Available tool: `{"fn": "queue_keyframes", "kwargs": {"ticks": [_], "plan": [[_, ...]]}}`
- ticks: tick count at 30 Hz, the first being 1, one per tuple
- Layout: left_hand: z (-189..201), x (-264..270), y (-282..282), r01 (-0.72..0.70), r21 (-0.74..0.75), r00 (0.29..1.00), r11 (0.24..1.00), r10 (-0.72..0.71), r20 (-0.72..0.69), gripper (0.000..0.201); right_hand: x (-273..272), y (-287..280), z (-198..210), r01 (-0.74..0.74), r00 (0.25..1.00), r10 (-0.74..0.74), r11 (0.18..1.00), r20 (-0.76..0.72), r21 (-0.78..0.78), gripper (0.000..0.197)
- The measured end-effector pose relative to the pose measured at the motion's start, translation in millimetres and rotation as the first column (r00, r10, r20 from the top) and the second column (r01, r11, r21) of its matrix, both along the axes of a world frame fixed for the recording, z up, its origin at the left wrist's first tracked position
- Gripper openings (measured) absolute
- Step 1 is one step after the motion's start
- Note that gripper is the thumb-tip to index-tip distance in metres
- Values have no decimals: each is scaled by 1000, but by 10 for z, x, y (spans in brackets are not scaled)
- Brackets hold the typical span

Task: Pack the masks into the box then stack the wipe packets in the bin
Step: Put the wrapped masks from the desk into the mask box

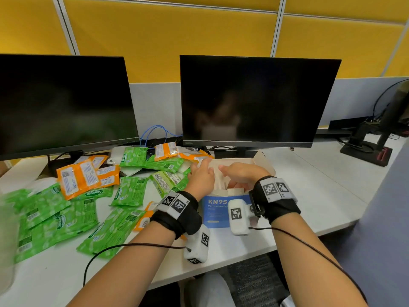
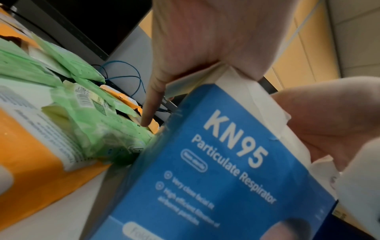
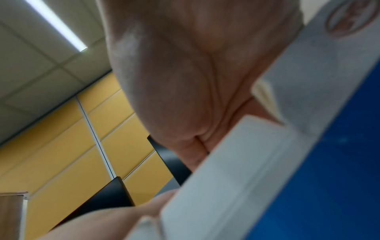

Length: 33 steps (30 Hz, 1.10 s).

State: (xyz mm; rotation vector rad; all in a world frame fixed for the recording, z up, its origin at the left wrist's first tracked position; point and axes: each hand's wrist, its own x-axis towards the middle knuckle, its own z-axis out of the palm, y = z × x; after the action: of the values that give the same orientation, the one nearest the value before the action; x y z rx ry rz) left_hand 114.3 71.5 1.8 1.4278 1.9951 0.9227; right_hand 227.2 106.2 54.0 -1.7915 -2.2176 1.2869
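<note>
White desk (image 1: 309,196), seemingly cardboard box (image 1: 218,209)

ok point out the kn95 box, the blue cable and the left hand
kn95 box (image 1: 218,209): head view, blue printed front.
blue cable (image 1: 155,129): head view, loop between the monitors.
left hand (image 1: 201,177): head view, back of hand.

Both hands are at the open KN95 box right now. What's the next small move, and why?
Probably press the contents down and fold the flaps shut. Both the left hand and the right hand reach into the open top of the KN95 box, whose flaps stand up. The green wipe packets and orange wipe packets lie scattered on the desk, unstacked.
</note>
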Motion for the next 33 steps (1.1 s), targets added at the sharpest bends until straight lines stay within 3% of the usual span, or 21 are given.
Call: {"fn": "queue_keyframes", "kwargs": {"ticks": [8,14,18,21,25,28,30,33], "plan": [[20,3,-5,18,25,997,1000,-20,71,44,68,47,-46,4,1000,-4,1000,6,22,36],[11,-5,-5,35,42,998,999,-37,49,36,45,24,-70,-45,999,44,995,15,87,51],[-14,-39,23,19,96,991,995,-31,129,39,20,65,-112,-60,995,47,986,87,158,56],[-10,-123,26,73,67,992,995,-79,100,41,15,102,-114,2,1000,-9,972,26,237,63],[100,-354,-27,93,172,995,981,-97,14,46,-54,58,-2,-13,1000,10,934,10,357,60],[201,-631,-149,108,252,994,962,-106,-24,47,-313,-56,160,80,975,50,833,-218,547,53],[232,-882,-245,78,231,996,970,-65,-63,47,-594,-157,279,105,924,157,774,-348,625,41],[185,-1301,-378,15,169,992,986,6,-125,38,-1109,-311,329,21,843,321,781,-430,625,30]]}}
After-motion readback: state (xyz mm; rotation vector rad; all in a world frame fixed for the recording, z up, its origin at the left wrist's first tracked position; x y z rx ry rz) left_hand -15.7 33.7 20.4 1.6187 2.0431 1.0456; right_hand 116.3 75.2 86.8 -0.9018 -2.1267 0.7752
